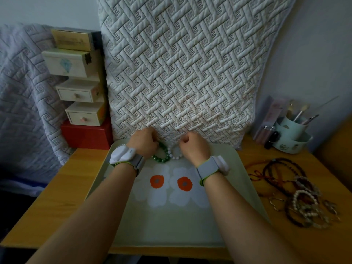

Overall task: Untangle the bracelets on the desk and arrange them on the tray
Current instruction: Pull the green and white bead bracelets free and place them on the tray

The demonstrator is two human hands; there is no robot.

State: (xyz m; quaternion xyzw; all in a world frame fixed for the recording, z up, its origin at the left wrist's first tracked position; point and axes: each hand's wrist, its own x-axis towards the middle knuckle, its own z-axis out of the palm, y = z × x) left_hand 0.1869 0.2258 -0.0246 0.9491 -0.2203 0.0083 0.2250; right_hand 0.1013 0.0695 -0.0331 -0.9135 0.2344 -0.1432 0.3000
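You are working at the far edge of the flower-printed tray (219, 221), where a green bead bracelet (163, 158) and a white bead bracelet (175, 156) are lying side by side, touching or nearly so. Your left hand (143, 143) is curled over the green one and your right hand (192, 147) over the white one; the fingers are folding away from the camera, so I cannot tell whether either is actually pinching beads or just nudging them. The rest of the job is waiting in the tangled pile of bracelets (297, 195) on the wooden desk (253, 149) to your right. Judging by their look, the beaded loops are light, floppy and smooth, so they are likely rolling and slipping; you are better off taking one loop by a few adjacent beads and easing it free, since thin cords and chains may snag or snap under a hard tug
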